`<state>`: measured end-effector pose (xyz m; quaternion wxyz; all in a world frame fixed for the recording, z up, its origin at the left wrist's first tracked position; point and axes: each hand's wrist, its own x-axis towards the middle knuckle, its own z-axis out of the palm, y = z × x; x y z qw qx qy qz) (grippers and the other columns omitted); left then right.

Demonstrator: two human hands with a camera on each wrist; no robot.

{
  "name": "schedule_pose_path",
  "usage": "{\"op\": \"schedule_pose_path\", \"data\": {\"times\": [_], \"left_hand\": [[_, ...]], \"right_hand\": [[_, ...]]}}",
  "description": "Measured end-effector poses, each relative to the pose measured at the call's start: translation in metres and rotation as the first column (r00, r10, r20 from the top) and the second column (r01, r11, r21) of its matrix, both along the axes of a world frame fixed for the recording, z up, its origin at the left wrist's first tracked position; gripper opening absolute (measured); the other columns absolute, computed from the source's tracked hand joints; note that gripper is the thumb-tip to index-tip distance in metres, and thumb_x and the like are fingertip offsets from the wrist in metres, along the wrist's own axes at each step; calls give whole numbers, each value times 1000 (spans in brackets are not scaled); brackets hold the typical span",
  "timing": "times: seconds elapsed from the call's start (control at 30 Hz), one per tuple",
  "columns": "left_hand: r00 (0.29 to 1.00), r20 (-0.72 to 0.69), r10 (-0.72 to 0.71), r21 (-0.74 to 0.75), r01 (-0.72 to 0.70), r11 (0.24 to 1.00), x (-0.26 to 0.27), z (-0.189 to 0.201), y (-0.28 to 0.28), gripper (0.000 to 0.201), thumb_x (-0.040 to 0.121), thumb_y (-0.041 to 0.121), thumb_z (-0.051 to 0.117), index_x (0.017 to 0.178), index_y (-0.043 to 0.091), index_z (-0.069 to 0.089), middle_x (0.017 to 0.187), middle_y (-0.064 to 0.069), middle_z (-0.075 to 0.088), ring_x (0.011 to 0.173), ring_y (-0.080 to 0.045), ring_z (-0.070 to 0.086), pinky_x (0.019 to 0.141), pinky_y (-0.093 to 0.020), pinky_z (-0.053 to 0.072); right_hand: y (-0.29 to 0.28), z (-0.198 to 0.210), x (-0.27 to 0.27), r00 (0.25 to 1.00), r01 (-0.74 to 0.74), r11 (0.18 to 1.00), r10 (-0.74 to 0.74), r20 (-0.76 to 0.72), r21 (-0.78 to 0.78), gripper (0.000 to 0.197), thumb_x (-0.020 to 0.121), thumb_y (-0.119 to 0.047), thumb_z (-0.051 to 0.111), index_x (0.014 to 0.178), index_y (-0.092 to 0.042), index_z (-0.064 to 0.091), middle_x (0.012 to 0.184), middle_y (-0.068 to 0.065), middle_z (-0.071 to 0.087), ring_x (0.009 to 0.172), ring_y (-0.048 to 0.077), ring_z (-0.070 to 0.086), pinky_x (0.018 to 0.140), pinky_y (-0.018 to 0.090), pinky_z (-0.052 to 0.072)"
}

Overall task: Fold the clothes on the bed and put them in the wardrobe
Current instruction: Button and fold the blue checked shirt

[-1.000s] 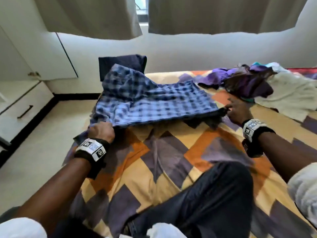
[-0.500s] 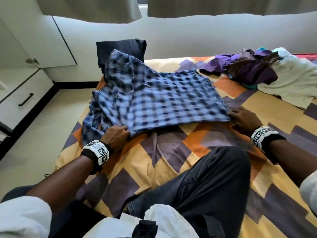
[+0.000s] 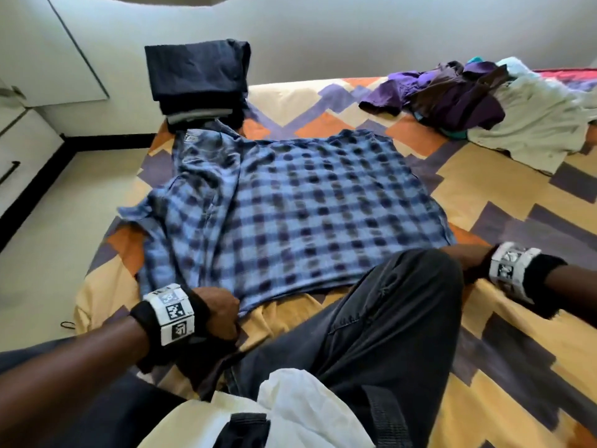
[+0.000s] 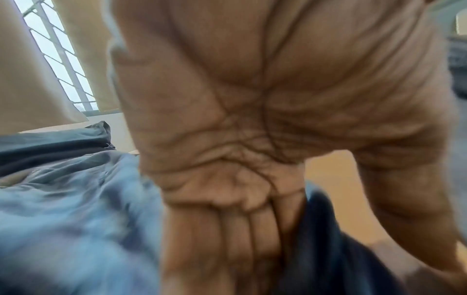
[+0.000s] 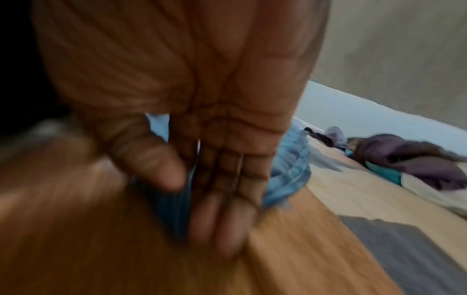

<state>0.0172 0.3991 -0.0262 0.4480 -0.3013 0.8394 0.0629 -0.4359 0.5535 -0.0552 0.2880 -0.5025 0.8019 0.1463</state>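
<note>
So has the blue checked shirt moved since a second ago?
Yes. The blue checked shirt was lifted against the folded dark stack; now it lies flat, nearer the person, both hands gripping its near hem.

walls (image 3: 355,33): white | floor (image 3: 48,253): cream | window (image 4: 58,59): barred, curtained

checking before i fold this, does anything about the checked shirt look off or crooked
Yes. The blue checked shirt lies mostly flat, but its left side is bunched, with a sleeve crumpled toward the edge of the bed. Both the left hand and the right hand grip its near hem.
</note>
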Motion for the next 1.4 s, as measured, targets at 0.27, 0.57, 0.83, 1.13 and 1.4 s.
{"op": "schedule_pose_path", "data": {"times": [0.27,0.57,0.83,1.13,1.4], "left_hand": [[817,-570,89,-81,-163,983,-119,45,-118,44,97,49,53,70,15,58,80,-9,61,81,-30,61,72,-31,46],[685,-716,131,-147,-331,932,-227,-21,-263,32,91,18,53,120,11,64,128,-19,61,118,-37,56,97,-43,47],[639,-761,117,-113,-307,945,-266,-42,-368,32,93,34,62,121,20,67,122,-20,62,113,-40,57,98,-44,46],[522,-809,269,140,-273,952,-291,-29,-405,18,103,17,42,99,13,60,98,-18,62,90,-32,56,81,-37,40],[611,-766,200,14,-295,956,-302,-35,-405,35,102,33,51,82,6,61,96,-26,63,85,-30,57,68,-32,32]], "right_hand": [[-106,51,-22,996,26,999,-23,83,-29,17,90,-8,56,97,-9,72,92,12,72,72,26,67,67,36,55],[-261,33,-88,986,112,833,-161,-43,-542,21,87,-11,61,103,-4,73,110,18,70,103,33,63,87,32,47],[-367,-5,-125,983,-78,899,-2,-181,-431,49,82,-34,70,129,-29,60,144,-1,47,130,29,41,102,43,32],[-386,-11,-194,775,524,647,-93,625,-554,15,94,-22,60,79,-19,62,71,-8,61,70,6,49,67,26,37],[-411,-7,-180,971,206,819,-237,11,-536,53,98,-46,50,62,-6,49,72,19,46,68,28,45,57,36,25]]}}
